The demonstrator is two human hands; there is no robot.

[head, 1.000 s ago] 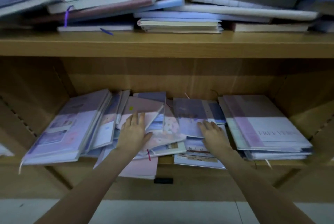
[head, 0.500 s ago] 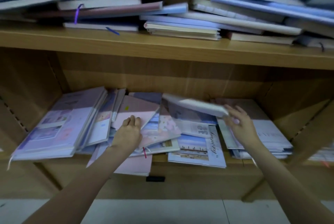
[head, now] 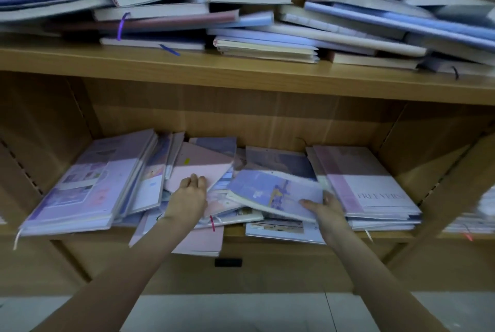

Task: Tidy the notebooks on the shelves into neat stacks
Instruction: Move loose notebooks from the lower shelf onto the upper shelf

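A: Which hand has the notebook?

B: The right hand (head: 325, 209). Its thumb lies on the cover and the fingers are curled under the near right corner of the purple notebook (head: 276, 192), so it is pinched, not just touched. The book is tilted — right edge lifted, left edge low over the loose pile in the middle of the lower shelf (head: 267, 234).

A: And the neat stack?

B: The right stack (head: 375, 192), with the lettered cover on top, lies just beside the hand, to its right. The notebook lies to the left of the fingers, its long axis running left to right across the shelf, roughly square to the stack's covers, which run front to back.

A: So it needs a turn.

B: I'd judge so — a swing to the right plus a quarter turn before it lands flat on that stack.

A: The left hand?

B: The left hand (head: 190, 195) rests on the pink notebook (head: 199, 171) in the jumble, fingers bent over its near edge; whether it grips or only presses, I cannot tell. It is well away from the right stack, so the right hand is nearer for the placing.
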